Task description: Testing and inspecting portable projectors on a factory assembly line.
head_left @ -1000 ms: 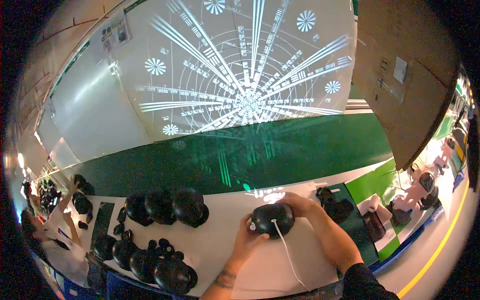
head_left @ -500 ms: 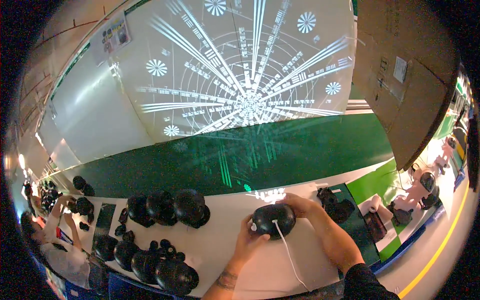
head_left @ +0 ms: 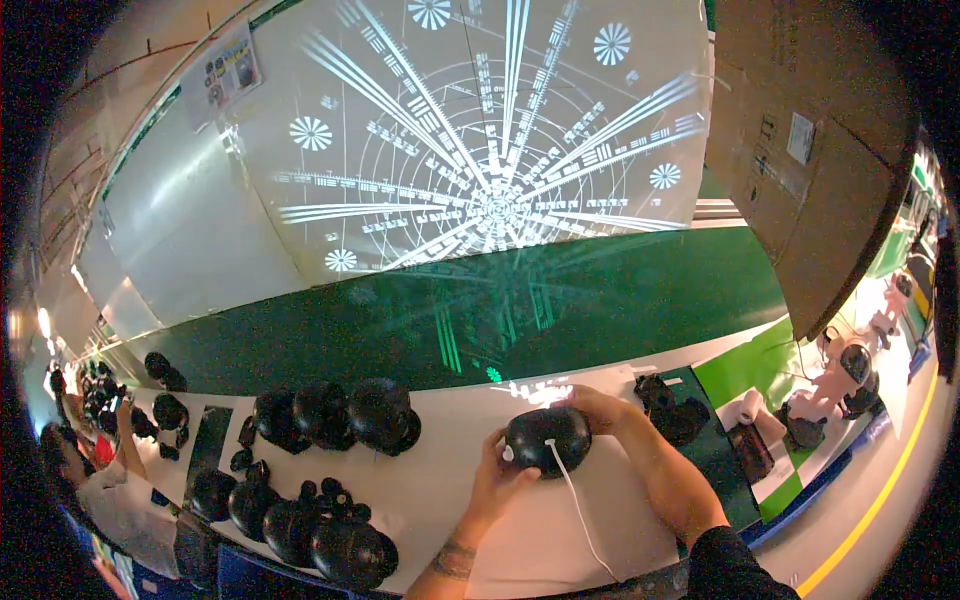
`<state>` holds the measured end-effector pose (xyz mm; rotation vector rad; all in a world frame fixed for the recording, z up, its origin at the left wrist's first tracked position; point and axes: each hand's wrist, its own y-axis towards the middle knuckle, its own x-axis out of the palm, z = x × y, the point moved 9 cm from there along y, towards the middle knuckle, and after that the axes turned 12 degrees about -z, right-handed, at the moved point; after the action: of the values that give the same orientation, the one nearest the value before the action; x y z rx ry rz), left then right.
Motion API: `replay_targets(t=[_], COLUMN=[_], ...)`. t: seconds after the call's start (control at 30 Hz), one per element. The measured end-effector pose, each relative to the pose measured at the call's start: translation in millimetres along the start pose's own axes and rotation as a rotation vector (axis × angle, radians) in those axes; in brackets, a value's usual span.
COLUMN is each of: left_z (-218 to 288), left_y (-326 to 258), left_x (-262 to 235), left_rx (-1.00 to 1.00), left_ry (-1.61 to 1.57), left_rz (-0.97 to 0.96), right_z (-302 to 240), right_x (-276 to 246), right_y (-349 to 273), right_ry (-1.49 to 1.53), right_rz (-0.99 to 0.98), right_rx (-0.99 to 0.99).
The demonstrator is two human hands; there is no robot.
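A black rounded projector [head_left: 545, 443] sits on the white tabletop between my hands. A white cable [head_left: 572, 492] is plugged into its near face and runs down toward the table's front edge. My left hand [head_left: 492, 478] grips its left side, thumb along the lower edge beside a small white knob. Around its upper right side curls my right hand [head_left: 598, 408], its fingertips partly hidden behind the casing. Bright patches of light fall on the table at its far side. A large white pattern of rays and rings [head_left: 500, 205] shines on the pale board ahead.
Several black rounded units [head_left: 340, 415] stand in two groups on the left, with small black parts [head_left: 325, 495] among them. On the right are black pieces [head_left: 672, 410] on a dark mat and a large cardboard sheet [head_left: 800, 170]. A co-worker [head_left: 120, 500] sits at far left.
My hands and the projector stay nearly still. The light patches beside it have shifted slightly. At far left, the co-worker's arms have moved.
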<state>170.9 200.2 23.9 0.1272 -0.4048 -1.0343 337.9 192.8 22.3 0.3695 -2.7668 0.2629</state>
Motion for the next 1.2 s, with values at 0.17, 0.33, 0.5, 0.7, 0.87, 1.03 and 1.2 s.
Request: replay_targets(t=[0.17, 0.33, 0.5, 0.7, 0.87, 1.03, 1.2], left_z=[-0.2, 4.8, 15.2, 13.7, 12.1, 11.6, -1.7], left_y=[0.4, -0.9, -4.0, -4.9, -2.3, -0.8, -4.7], left_x=[-1.0, 1.9, -1.5, -2.4, -3.0, 0.1, -2.1], left_rx=[-0.009, -0.015, -0.038, -0.042, 0.023, -0.015, -0.042], left_ry=[-0.006, 0.001, 0.064, 0.023, 0.019, -0.011, -0.103], left_rz=[-0.006, -0.008, -0.001, -0.011, -0.015, -0.012, 0.016], right_z=[-9.2, 14.9, -14.9, 13.0, 9.7, 3.7, 16.0], right_x=[8.1, -23.7, 18.8, -10.4, -7.6, -23.2, -16.2], right_y=[-3.7, 3.0, 3.6, 8.6, 9.4, 8.9, 12.7], right_ry=[-0.038, -0.305, -0.108, -0.109, -0.03, -0.513, -0.099], right_rz=[0.0, -0.03, -0.092, -0.023, -0.117, -0.078, -0.058], right_rx=[-0.018, 0.087, -0.07, 0.082, -0.064, -0.145, 0.022])
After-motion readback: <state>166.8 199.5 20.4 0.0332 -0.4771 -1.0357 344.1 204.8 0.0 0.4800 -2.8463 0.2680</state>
